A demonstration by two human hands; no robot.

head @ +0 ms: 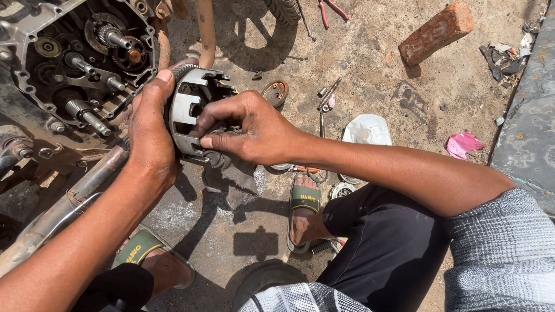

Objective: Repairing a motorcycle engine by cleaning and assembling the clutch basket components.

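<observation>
My left hand (149,124) grips the rim of a slotted metal clutch basket (193,95), holding it up in front of me. My right hand (248,128) reaches across it, fingers pinched inside the basket's open slots with a dirty grey rag (234,173) hanging beneath. The open engine case (75,52) of a motorcycle, with exposed gears and shafts, sits at the upper left, close behind the basket.
A rusty exhaust pipe (69,199) runs along the lower left. On the dirt lie a brick (436,32), red-handled pliers (332,10), a ratchet tool (326,98), a round metal part (276,92), a white cloth (367,130) and small parts by my sandalled foot (303,211).
</observation>
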